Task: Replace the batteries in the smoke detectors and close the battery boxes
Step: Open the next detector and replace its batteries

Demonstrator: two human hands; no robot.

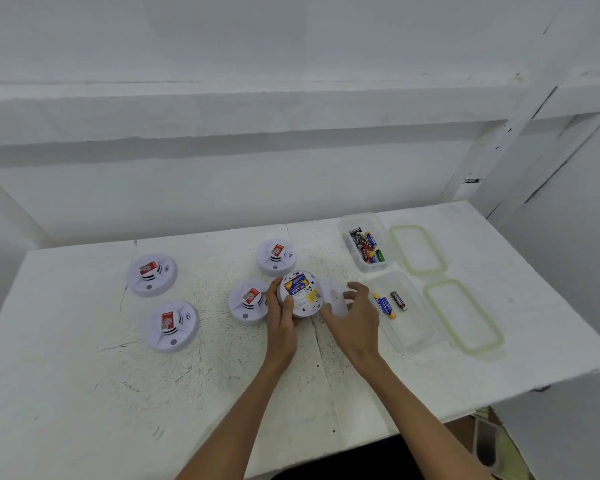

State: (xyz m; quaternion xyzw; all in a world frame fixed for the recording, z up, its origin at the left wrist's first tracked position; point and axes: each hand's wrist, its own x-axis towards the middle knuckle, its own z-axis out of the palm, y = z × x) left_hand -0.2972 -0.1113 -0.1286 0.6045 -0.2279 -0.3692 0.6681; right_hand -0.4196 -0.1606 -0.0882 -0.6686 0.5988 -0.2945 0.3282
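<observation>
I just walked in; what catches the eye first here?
At the centre, the left hand grips an upturned white round smoke detector with blue batteries showing, while the right hand holds its white round cover beside it. Far right stands a clear plastic box of mixed batteries.

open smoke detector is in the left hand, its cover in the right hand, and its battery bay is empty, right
Not empty: the head view shows blue and yellow batteries in the bay of the open smoke detector. The left hand does hold it, the right hand its cover.
</observation>
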